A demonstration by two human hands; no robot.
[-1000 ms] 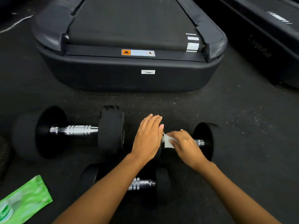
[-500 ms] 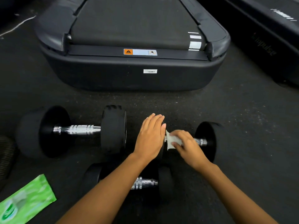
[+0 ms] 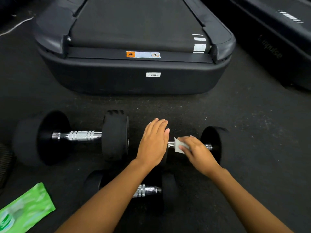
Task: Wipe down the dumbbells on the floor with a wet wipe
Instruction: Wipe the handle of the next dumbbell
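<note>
The flat left hand (image 3: pixel 154 143) steadies the dumbbell (image 3: pixel 213 143) (surely heavy, likely to roll) while the right hand (image 3: pixel 198 153) pinches the limp wet wipe (image 3: pixel 179 146) against its slick handle (image 3: pixel 171 144).

The inner head of the right dumbbell (image 3: pixel 213 143) is hidden under the left hand (image 3: pixel 154 142). The green wipe packet (image 3: pixel 25 209) is blurred and cut off at the lower-left edge.

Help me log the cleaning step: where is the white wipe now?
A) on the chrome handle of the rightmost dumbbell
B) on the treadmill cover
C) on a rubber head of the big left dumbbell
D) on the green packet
A: the right hand holds the wet wipe against the chrome handle of the rightmost dumbbell, while the left hand rests on its head.
</note>
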